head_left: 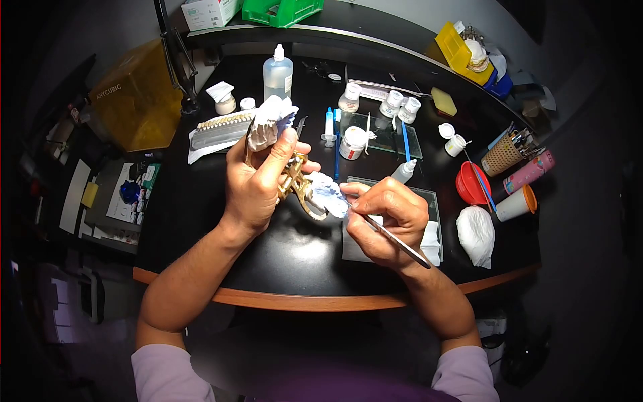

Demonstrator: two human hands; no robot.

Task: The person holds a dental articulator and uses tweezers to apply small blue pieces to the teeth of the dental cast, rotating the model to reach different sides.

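Observation:
My left hand (258,177) is wrapped round a brass-coloured dental articulator (293,175), held open above the black table. One white plaster dental cast (262,134) with a bluish edge rises above the thumb. A second cast (324,190), white with blue-lilac areas, sits on the articulator's other arm, facing my right hand (390,218). That hand pinches a slim silver-and-black handled tool (396,242) like a pen. Its front end points to the edge of the second cast; the tip is too small to make out.
Behind the hands stand a large clear bottle (277,77), a white jar (353,143) and small lidded jars (391,103). A tray of tooth samples (221,132) lies left. Rightward are a red bowl (473,183), a cup (516,204) and crumpled white paper (475,236). A dropper bottle (404,171) stands near my right hand.

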